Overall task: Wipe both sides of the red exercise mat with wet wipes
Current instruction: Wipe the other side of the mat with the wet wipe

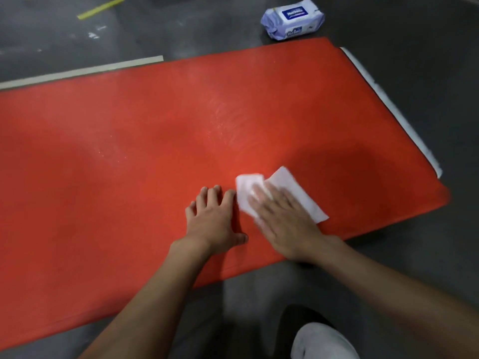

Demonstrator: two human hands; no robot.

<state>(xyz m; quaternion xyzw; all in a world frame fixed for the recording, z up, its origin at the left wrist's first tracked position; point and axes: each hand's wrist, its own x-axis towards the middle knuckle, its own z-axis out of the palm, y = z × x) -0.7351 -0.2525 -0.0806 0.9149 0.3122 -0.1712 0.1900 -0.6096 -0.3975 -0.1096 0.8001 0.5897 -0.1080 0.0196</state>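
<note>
- The red exercise mat (129, 151) lay flat on the dark floor (414, 60). Its left end ran out of view, so its full length could not be seen.
- The right hand (282, 221) was blurred. Part of the wet wipe (308, 200) lay hidden beneath it.
- A white object (321, 343) at the bottom edge was cut off and could not be identified.
- The mat's near long edge ran slantwise under both wrists. A white strip (388, 107) bordered its right end.
- Bare mat surface lay open to the left of the hands and beyond them.
- A pack of wet wipes (293, 18) sat on the floor just beyond the mat's far right corner. A beige tape strip (83, 71) ran along the far edge.
- The left hand (215, 218) rested palm down on the mat, fingers (207, 195) spread, holding nothing, just beside the wipe.
- The right hand lay flat on the wipe, fingers straight and pressing it to the mat towards the right end. Their spacing could not be told.
</note>
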